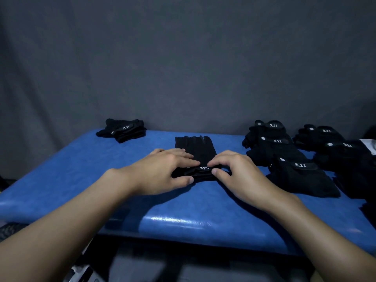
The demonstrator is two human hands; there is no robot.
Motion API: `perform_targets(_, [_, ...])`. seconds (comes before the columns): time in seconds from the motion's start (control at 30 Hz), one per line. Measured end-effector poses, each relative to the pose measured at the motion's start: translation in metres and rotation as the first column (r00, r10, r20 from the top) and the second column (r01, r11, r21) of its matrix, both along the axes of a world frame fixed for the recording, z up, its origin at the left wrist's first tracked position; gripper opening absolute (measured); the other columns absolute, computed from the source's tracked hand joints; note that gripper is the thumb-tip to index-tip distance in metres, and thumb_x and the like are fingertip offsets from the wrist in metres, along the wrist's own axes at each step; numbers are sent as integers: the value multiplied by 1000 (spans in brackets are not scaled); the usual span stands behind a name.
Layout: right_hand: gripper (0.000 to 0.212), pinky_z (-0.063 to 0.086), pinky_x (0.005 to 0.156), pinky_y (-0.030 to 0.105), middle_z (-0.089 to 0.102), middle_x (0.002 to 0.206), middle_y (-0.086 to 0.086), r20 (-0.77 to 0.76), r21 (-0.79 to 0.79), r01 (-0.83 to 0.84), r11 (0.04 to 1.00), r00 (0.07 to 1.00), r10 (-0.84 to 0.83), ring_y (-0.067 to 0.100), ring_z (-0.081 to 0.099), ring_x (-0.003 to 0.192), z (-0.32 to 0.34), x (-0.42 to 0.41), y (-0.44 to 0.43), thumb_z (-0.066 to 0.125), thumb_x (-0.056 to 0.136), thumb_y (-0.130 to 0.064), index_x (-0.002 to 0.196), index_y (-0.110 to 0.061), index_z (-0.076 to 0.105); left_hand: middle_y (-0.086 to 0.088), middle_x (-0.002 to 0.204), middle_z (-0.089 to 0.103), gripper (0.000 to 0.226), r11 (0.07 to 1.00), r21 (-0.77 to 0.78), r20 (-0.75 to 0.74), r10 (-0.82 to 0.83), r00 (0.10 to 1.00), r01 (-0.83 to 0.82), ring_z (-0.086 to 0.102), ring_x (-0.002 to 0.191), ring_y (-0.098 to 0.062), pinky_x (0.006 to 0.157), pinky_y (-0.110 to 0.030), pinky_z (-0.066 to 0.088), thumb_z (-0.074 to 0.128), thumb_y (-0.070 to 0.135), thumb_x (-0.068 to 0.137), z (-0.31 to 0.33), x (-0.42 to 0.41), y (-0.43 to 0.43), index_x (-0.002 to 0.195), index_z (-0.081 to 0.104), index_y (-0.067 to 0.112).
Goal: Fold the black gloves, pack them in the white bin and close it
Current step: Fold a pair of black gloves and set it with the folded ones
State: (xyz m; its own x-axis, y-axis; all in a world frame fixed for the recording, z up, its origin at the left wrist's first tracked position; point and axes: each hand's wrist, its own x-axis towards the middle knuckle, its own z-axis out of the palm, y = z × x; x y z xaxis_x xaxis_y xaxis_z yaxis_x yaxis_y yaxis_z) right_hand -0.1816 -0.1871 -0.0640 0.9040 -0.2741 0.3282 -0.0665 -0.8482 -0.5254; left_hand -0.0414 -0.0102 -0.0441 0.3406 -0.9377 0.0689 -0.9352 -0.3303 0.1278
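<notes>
At mid-tabletop (81,169), pressing the glove (195,147) flat with straight fingers of left hand (162,169), pinching its near cuff with right hand (238,171); probably light, soft, floppy, best gripped at the cuff.

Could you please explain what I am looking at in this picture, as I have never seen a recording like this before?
There is no machine here: a person wears a camera on the head, so this single picture looks forward and down at their own bare arms. On the blue padded surface lies a black glove, fingers pointing away. The left hand presses flat on its cuff, while the right hand pinches the cuff's edge between fingers and thumb. A folded bundle of gloves sits at the far left, and a loose pile of unfolded gloves lies on the right. Behind is a dark grey backdrop.
</notes>
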Motion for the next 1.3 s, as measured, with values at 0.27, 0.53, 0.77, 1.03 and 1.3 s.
perform_targets(0.27, [25,45,96,30,58,108,-13,-86,-72,-36,997,996,29,8,54,105,2,-4,0,66,90,-23,114,-30,66,6,166,10,65,996,84,9,22,1000,-23,-6,151,-3,125,-38,2,44,53,98,-7,-4,0,155,16,42])
perform_targets(0.53, [35,35,100,22,50,121,-18,-119,-166,-80,983,991,60,5,42,115,2,-2,1,64,92,-29,127,-27,61,7,166,7,66,995,102,46,14,999,-18,-8,151,-3,125,-39,-2,39,54,99,-9,-3,-2,157,12,40])
perform_targets(0.77, [32,42,99,30,54,119,-14,-171,-171,-101,980,983,72,7,49,111,4,-2,-2,63,93,-31,124,-28,64,13,127,49,53,987,-105,122,-112,986,125,52,104,-10,93,-27,41,66,53,86,0,4,1,133,49,34])
perform_targets(1.03, [31,46,94,34,56,112,-11,-156,-172,-96,980,985,69,10,52,106,3,-2,-1,63,91,-32,122,-28,63,9,110,67,29,989,-118,180,-67,981,89,62,94,-20,78,-40,49,45,40,102,0,0,2,126,54,27])
perform_targets(1.3, [17,52,75,36,65,87,-12,-30,-73,-40,997,999,38,7,59,79,4,-3,1,64,91,-29,107,-33,63,9,70,59,14,929,-368,-62,8,998,-30,54,64,-12,62,-33,44,49,33,102,-5,3,1,107,59,26])
